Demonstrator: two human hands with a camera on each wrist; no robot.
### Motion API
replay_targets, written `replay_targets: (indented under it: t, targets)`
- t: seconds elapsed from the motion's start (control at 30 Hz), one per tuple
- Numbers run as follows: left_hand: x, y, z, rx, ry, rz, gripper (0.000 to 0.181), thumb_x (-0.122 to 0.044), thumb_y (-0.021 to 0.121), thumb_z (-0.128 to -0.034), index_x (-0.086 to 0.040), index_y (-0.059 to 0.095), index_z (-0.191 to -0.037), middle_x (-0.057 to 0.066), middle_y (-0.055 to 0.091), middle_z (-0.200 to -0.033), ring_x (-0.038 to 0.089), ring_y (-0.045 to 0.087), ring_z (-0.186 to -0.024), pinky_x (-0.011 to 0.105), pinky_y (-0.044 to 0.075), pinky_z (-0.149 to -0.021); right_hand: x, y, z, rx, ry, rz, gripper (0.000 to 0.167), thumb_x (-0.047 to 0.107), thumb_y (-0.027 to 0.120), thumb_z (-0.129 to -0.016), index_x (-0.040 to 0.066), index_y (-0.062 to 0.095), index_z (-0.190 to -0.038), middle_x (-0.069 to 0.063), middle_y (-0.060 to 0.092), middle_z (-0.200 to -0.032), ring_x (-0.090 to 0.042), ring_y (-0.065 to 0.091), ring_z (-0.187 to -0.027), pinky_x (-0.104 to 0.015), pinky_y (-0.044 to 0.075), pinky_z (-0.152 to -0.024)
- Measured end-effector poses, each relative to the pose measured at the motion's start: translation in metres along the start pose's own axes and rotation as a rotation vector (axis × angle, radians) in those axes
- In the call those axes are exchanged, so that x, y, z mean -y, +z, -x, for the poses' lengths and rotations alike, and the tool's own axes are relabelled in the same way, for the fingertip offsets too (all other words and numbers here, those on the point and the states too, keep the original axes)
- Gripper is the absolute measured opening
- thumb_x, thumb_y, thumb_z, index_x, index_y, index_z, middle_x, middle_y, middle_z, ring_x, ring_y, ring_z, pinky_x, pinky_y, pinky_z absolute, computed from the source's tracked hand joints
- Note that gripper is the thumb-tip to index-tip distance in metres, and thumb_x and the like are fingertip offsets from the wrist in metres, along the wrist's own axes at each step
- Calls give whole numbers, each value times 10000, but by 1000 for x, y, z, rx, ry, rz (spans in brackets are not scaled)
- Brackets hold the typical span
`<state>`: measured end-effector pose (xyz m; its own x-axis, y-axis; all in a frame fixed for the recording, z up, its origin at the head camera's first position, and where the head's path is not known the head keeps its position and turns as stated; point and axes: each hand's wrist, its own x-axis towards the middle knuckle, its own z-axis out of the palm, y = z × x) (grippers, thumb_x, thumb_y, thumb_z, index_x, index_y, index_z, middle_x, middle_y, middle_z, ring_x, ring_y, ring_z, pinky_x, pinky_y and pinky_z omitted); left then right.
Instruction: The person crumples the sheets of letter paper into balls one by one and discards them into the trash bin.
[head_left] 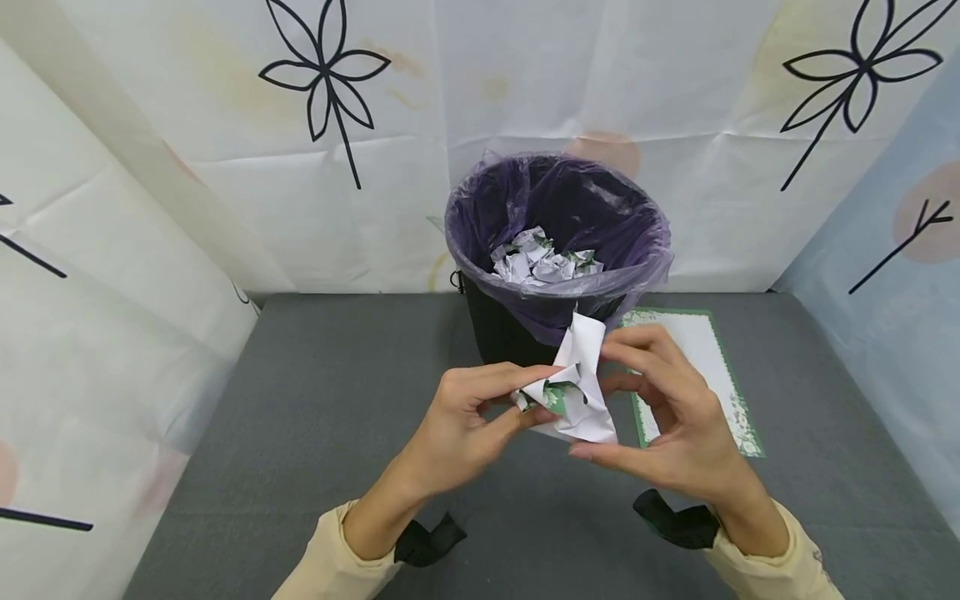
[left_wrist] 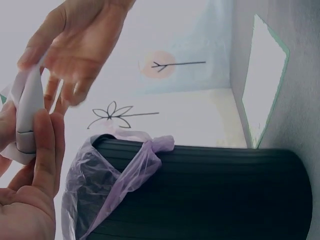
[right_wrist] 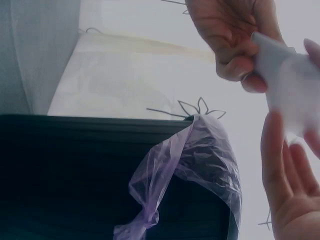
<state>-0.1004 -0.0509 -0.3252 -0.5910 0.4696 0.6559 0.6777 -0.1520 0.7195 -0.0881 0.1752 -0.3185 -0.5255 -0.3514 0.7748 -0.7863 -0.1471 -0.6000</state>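
Note:
A partly crumpled sheet of white paper with green printed patches is up in front of the bin. My left hand pinches its left side between thumb and fingers. The right hand has its thumb at the paper's lower edge and bent fingers along its right edge. In the left wrist view the folded paper appears edge-on between both hands. The right wrist view shows the paper blurred. Behind the hands stands a black bin lined with a purple bag, holding crumpled paper pieces.
A flat white sheet with a green leafy border lies on the grey tabletop, right of the bin and partly behind the right hand. Cloth walls with drawn flowers enclose the back and sides.

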Motion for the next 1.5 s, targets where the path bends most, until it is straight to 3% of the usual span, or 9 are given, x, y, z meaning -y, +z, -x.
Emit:
replay_targets:
  t: [0.13,0.27,0.47,0.8,1.03,1.23,1.5]
  targets:
    - [1,2,2,12,-61,125,299,160,691,-878,160,659,-1176,238,717,-1086,203,693,-894,362,613,-723,5,0,-10,-6,-8,24,1011,189,952,-717,-209,353,-1427,-267,365,-1523,-352,394,-1385,-310,487,-1012]
    - [1,3,3,16,-95,187,295,183,677,-875,173,655,-1169,261,708,-1103,189,688,-922,369,611,-737,9,0,-17,63,-23,48,1064,236,931,-753,-195,285,-1480,-248,358,-1566,-328,360,-1427,-324,394,-1105]
    - [2,6,5,13,-115,227,272,183,668,-884,173,657,-1156,268,705,-1092,168,677,-919,373,611,-735,7,0,-17,67,-55,105,1003,288,926,-756,-189,376,-1446,-199,437,-1416,-276,418,-1307,-305,365,-1108]
    - [1,7,6,-13,-133,254,257,176,657,-897,186,650,-1154,288,698,-1081,124,656,-873,332,603,-684,5,-4,-16,52,-70,117,857,237,926,-757,-218,495,-1342,-218,518,-1232,-206,506,-1084,-188,465,-933]
    - [4,6,6,-35,-130,237,233,84,661,-942,176,658,-1157,278,701,-1091,134,649,-862,319,593,-666,4,-5,-12,-1,-49,115,734,195,916,-766,-233,566,-1250,-204,578,-1180,-216,552,-1087,-184,497,-916]
    - [4,8,6,-40,-136,239,232,99,654,-939,175,655,-1158,286,697,-1074,129,613,-831,307,567,-624,3,-2,-12,-56,-78,91,580,137,857,-832,-233,603,-1200,-214,617,-1138,-228,571,-1061,-181,509,-882]
    - [4,13,4,-65,-149,284,220,87,627,-962,191,649,-1155,309,683,-1119,163,677,-954,377,610,-738,2,4,-14,-93,-143,82,422,93,791,-895,-217,649,-1144,-235,640,-1083,-216,603,-986,-190,516,-856]
